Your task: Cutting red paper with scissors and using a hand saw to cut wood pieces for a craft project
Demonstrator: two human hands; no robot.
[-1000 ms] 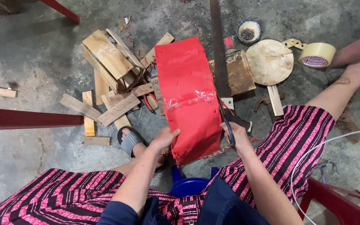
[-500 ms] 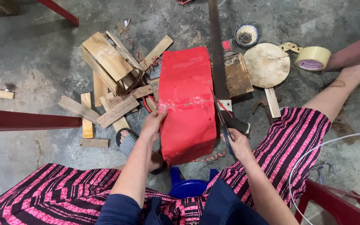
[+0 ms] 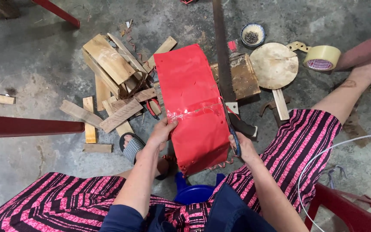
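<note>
A glossy red sheet with a strip of clear tape across its middle is held up over my lap. My left hand pinches its left edge just below the tape line. My right hand is at the sheet's lower right edge and grips blue-handled scissors, whose blades run up along that edge. The sheet's lower end curls toward me above a blue plastic stool.
A hand saw lies on the concrete beside a wooden block. Wood scraps are piled at left. A round wooden disc, tape roll, nail bowl and another person's leg are at right. A red bar is at left.
The red sheet has been turned and lifted, now standing straighter and longer in view. My left hand slid from its bottom corner up the left edge. My right hand stayed at the right edge.
</note>
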